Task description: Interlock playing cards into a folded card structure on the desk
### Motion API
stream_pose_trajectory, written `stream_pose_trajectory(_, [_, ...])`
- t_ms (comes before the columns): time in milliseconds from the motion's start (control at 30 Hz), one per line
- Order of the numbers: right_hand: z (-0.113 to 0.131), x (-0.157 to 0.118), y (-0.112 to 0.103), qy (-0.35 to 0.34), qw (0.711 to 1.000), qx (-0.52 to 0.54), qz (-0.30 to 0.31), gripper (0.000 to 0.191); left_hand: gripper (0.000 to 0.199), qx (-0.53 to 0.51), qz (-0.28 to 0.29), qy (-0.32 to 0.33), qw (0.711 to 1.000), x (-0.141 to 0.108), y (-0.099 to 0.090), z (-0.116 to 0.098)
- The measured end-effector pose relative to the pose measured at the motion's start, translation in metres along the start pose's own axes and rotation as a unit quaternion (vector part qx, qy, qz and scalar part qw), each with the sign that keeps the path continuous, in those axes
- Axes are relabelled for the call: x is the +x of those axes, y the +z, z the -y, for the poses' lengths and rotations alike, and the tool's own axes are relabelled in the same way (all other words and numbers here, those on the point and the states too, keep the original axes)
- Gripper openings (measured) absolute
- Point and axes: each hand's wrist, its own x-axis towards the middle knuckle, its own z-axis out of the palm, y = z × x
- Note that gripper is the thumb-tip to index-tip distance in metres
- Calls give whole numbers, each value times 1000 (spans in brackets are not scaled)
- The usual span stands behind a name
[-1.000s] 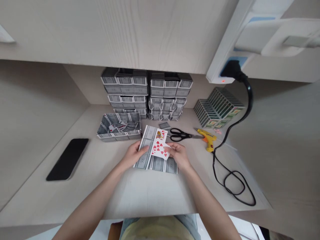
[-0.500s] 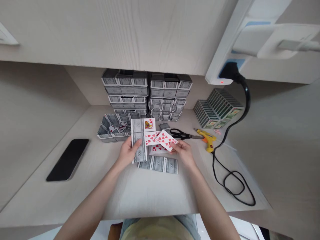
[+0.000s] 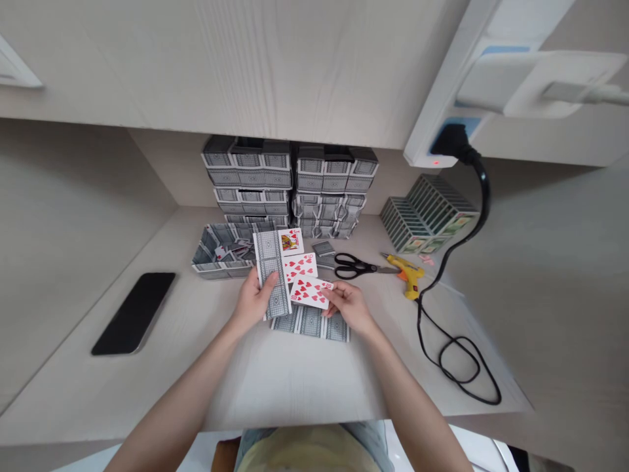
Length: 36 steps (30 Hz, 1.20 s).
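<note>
My left hand (image 3: 254, 298) is closed on a long card strip (image 3: 270, 262) with grey patterned backs, its thumb across the front. Face-up cards stick out from the strip's right side: a jack of hearts (image 3: 291, 241) at the top and a heart card (image 3: 301, 267) below it. My right hand (image 3: 346, 304) pinches a ten of hearts (image 3: 310, 291) at its right end. This card lies low against the strip and overlaps the heart card's lower edge. Just beneath, a row of grey-backed cards (image 3: 311, 322) lies on the table.
Behind stand stacked card boxes (image 3: 253, 167) and an open card box (image 3: 221, 267) with small pieces. Black scissors (image 3: 354, 265), a yellow glue gun (image 3: 411, 275) and its looping black cable (image 3: 455, 377) are to the right. A phone (image 3: 135, 314) lies left.
The ten of hearts in my right hand has moved down and left and turned to lie nearly in line with the other cards. The strip in my left hand has tilted slightly.
</note>
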Motion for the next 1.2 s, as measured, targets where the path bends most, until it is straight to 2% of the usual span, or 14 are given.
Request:
stream_pose_trajectory(200, [-7,1,2,15,999,-21,42,32,42,27,7,-5,1000,-2,2,1])
stream_pose_trajectory(367, [-9,0,-2,10,996,-79,51,30,41,27,21,-1,999,-2,1,1])
stream_pose_trajectory(567, [-6,-3,-10,1,986,-148,78,33,39,72,55,-10,996,-5,2,-3])
stream_pose_trajectory(833, [2,-6,-8,25,987,-129,92,33,43,12,40,-43,998,-3,4,-2])
stream_pose_trajectory(1067, [2,-6,-10,49,983,-136,116,31,40,18,75,-36,996,-8,6,-3])
stream_pose_trajectory(1200, [1,-4,-8,59,987,-111,97,30,39,38,79,-28,996,-10,7,-5])
